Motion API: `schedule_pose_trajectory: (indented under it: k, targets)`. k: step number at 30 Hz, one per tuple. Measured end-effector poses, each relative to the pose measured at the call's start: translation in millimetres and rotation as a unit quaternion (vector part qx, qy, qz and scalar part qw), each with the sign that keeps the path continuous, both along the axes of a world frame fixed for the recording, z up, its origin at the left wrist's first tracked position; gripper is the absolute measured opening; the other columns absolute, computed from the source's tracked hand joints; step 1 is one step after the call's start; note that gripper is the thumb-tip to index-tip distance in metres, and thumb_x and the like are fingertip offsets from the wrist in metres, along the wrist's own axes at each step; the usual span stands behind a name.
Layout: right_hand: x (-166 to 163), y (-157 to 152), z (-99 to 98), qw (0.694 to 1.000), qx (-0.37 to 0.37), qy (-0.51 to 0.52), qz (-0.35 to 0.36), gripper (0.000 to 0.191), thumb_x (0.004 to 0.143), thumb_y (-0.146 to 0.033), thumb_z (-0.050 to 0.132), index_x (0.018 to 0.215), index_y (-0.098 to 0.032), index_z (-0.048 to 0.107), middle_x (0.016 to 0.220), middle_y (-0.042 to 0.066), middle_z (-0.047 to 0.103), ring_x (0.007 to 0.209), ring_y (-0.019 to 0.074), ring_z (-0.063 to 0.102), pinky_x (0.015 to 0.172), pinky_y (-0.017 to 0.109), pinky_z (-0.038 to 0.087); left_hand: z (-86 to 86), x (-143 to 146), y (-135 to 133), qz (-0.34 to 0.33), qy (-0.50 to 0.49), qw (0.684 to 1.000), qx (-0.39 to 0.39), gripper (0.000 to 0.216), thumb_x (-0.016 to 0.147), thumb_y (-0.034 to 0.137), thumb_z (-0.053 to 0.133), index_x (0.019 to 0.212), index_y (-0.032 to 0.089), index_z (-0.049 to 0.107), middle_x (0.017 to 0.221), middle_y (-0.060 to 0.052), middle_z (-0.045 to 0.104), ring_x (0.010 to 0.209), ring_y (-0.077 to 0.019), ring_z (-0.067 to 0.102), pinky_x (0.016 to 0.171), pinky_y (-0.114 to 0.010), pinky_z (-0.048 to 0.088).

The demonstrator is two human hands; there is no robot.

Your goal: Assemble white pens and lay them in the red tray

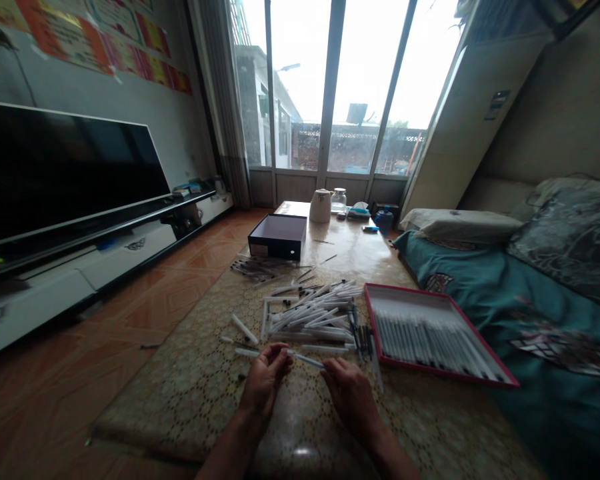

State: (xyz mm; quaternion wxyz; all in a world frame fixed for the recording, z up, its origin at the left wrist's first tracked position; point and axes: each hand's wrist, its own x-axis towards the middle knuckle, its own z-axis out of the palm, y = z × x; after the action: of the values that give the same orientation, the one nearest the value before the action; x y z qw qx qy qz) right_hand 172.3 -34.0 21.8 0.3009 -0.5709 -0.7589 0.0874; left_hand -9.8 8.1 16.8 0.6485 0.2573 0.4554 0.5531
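Observation:
My left hand (pixel 266 379) and my right hand (pixel 351 392) are both over the near part of a low table (pixel 200 373). Together they pinch a thin white pen (pixel 306 360) that lies level between them, the left hand at its left end, the right hand at its right end. Just beyond the hands lies a loose pile of white pens (pixel 313 315). A few dark pen parts (pixel 361 333) lie to the right of the pile.
A red-rimmed tray (pixel 377 337) filled with rows of pens sits to the right, by a teal-covered bed (pixel 530 313). Farther back are a dark open box (pixel 278 236), thin refills (pixel 260 268), a white kettle (pixel 321 205) and a jar. A television stands at left.

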Motion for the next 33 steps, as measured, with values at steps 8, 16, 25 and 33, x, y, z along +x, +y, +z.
schedule_pose_trajectory:
  k: [8, 16, 25, 33]
  targets:
    - [10, 4, -6.5, 0.997, 0.051, -0.056, 0.006, 0.020, 0.091, -0.029, 0.043, 0.082, -0.022, 0.058, 0.076, 0.002, 0.059, 0.073, 0.0155, 0.055, 0.064, 0.024, 0.034, 9.2, -12, 8, -0.202, 0.195, 0.953, 0.112, 0.026, 0.064, 0.037, 0.069, 0.075, 0.016, 0.059, 0.061, 0.001, 0.060, 0.053, -0.0124, 0.056, 0.048, -0.021, 0.039]
    - [15, 8, -8.3, 0.980, 0.098, -0.162, 0.064, 0.013, 0.089, -0.023, 0.048, 0.080, -0.021, 0.057, 0.073, 0.001, 0.058, 0.070, 0.0164, 0.050, 0.065, 0.028, 0.030, 15.8, -28, 25, -0.357, 0.463, 0.762, 0.280, 0.020, 0.077, 0.031, 0.052, 0.063, 0.019, 0.061, 0.059, 0.002, 0.055, 0.055, -0.0114, 0.045, 0.052, -0.021, 0.032]
    - [26, 3, 2.4, 0.979, 0.073, -0.159, 0.105, 0.016, 0.088, -0.020, 0.045, 0.075, -0.020, 0.054, 0.070, 0.001, 0.060, 0.065, 0.0143, 0.052, 0.064, 0.026, 0.029, 5.9, -20, 7, -0.339, 0.491, 0.712, 0.370, 0.021, 0.082, 0.025, 0.045, 0.066, 0.020, 0.056, 0.066, -0.001, 0.054, 0.058, -0.0124, 0.043, 0.055, -0.024, 0.031]
    - [36, 1, 15.8, 0.985, -0.128, 0.029, 0.112, 0.030, 0.088, -0.032, 0.043, 0.066, -0.018, 0.058, 0.060, -0.002, 0.056, 0.056, 0.0105, 0.046, 0.053, 0.020, 0.028, 30.1, -14, -3, -0.332, 0.541, 0.640, 0.434, 0.022, 0.088, 0.019, 0.036, 0.072, 0.020, 0.052, 0.071, -0.001, 0.053, 0.060, -0.0120, 0.046, 0.055, -0.023, 0.030]
